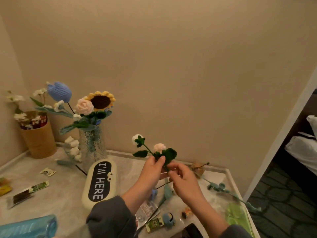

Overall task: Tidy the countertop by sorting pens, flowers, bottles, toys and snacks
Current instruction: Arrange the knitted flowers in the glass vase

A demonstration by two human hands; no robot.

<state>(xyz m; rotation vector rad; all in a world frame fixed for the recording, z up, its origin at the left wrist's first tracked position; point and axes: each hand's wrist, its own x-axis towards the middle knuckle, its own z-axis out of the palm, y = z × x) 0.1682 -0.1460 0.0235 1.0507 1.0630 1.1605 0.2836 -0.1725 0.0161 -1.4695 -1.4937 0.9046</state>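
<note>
Above the pale marble countertop [65, 189], my left hand [152, 166] and my right hand [184, 182] both pinch one crochet flower stem [154, 150] with two pale buds and dark green leaves. A glass vase [93, 145] at the back left holds a sunflower [102, 100], a pink rose and a blue tulip. Another crochet flower [163, 198] lies on the counter under my hands. A teal leafy stem [229, 191] lies to the right. Snack packets [30, 191] lie at the left.
A brown tube [38, 136] with white flowers and pens stands in the back left corner. A cream case reading "I'M HERE" [101, 182] lies in the middle. A blue bottle [29, 227] lies at the bottom left, a green pouch [237, 215] near the right edge, small toys [169, 219] in front.
</note>
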